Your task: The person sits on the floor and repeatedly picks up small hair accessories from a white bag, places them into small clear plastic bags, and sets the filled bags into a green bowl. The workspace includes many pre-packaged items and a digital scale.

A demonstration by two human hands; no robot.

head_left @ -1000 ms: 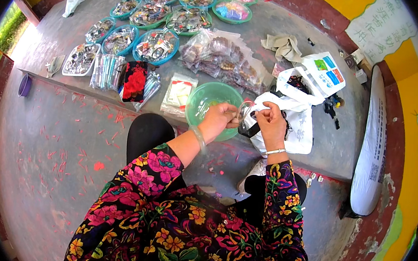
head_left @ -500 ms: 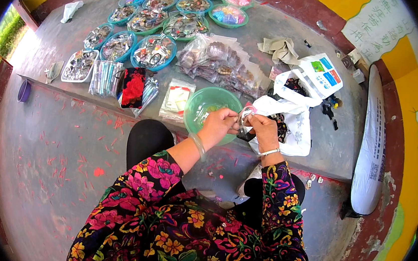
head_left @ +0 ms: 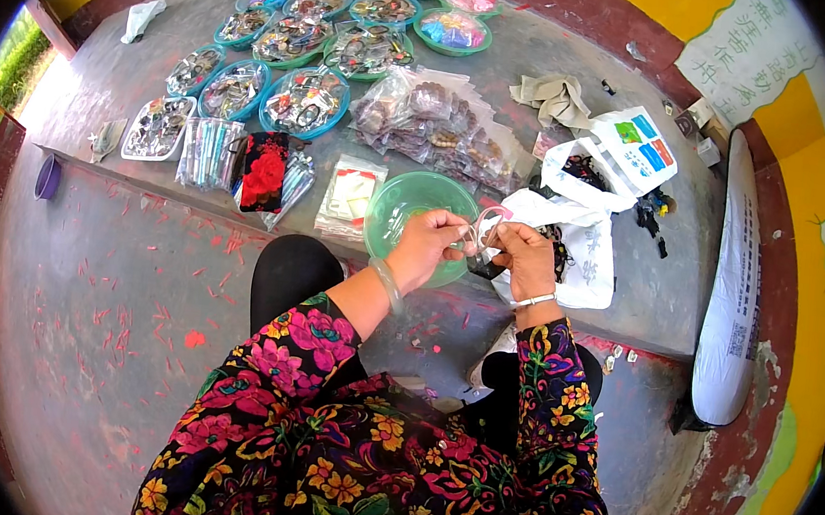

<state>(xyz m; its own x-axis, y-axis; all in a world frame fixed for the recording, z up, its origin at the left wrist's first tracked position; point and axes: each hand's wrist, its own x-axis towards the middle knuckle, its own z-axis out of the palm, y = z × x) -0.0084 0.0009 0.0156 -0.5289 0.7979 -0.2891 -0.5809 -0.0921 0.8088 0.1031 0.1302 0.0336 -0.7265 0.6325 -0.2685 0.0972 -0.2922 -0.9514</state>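
Note:
A thin pink looped band (head_left: 492, 212) stands up between my two hands, over the right rim of a green plastic bowl (head_left: 385, 198). Its exact kind is too small to make out. My left hand (head_left: 425, 246) pinches the band's left side between thumb and fingertips, above the bowl. On the other side my right hand (head_left: 528, 260) is closed on it with thumb and forefinger. Something small and dark shows under the fingertips, and I cannot tell what it is. Small pale pieces lie in the bowl, partly hidden by my left hand.
A white plastic bag (head_left: 585, 274) with dark items sits close right of my right hand. Flat packets (head_left: 348, 195) lie left of the bowl. Bagged beaded bracelets (head_left: 435, 126) and several filled basins (head_left: 304, 101) stand beyond. The raised ledge has a front edge (head_left: 208, 210).
The pink band now stands as a wider, clearer loop between my fingers. My right hand has turned slightly and its fingers have shifted; both hands stay in nearly the same place.

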